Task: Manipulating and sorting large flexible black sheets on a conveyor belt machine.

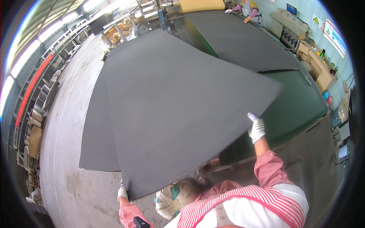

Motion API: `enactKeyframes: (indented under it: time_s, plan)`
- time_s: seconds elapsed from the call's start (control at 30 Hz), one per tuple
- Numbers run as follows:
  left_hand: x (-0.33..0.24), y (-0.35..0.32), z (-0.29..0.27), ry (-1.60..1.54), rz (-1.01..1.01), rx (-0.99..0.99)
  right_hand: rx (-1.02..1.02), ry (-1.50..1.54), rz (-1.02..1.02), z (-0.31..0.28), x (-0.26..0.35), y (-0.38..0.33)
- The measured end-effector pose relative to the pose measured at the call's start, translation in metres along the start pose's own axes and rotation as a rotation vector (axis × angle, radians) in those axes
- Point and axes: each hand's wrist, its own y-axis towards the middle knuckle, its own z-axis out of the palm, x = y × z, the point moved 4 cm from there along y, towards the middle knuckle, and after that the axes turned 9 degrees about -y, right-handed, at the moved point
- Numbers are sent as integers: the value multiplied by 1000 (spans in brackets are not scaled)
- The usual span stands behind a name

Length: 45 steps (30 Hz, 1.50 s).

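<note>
A large dark grey flexible sheet (178, 102) stretches out in front of me, its far end beside the green table. My left hand (122, 192), in a striped white glove, grips the near left corner. Along the right part of the near edge, my right hand (257, 129) pinches the sheet, thumb on top and fingers hidden beneath. The sheet's right corner is slightly blurred. Under its left side, another dark grey sheet (95, 129) shows, a little out of line with the upper one. On the green table (294, 102) lies a further dark sheet (243, 41).
A co-worker (249, 9) stands at the table's far end near a tan sheet (201, 5). A control cabinet (289, 26) and cardboard boxes (315, 64) line the right wall. Close to my body is a white-and-green sack (167, 201). Shelving (30, 102) runs along the left.
</note>
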Motion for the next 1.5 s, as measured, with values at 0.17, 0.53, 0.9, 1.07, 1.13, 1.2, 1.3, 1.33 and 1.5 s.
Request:
enactKeyframes:
  time_s: [0.17, 0.53, 0.9, 1.07, 1.13, 1.2, 1.3, 1.33, 1.5]
  plan:
    - [56, -16, 77, -276, -45, 136, -73, 144, -113, -114, 68, 9]
    - [-5, -300, 353, -371, 7, 898, -328, 445, 133, -293, 18, -42]
    - [46, -459, 564, -282, -254, 1178, -524, -148, 59, -480, 29, -170]
    - [98, -505, 573, 4, -300, 1305, -578, -120, 14, -620, -10, -229]
    - [125, -514, 564, 16, -494, 1346, -577, 141, 111, -627, -6, -245]
    - [144, -513, 557, 172, -543, 1366, -399, 391, 243, -610, 4, -256]
    - [150, -539, 528, 306, -513, 1375, -486, 423, 221, -576, 42, -292]
    - [151, -539, 521, 303, -448, 1413, -529, 479, 228, -580, 32, -294]
    - [141, -548, 525, 130, -380, 1419, -446, 474, 229, -573, 41, -284]
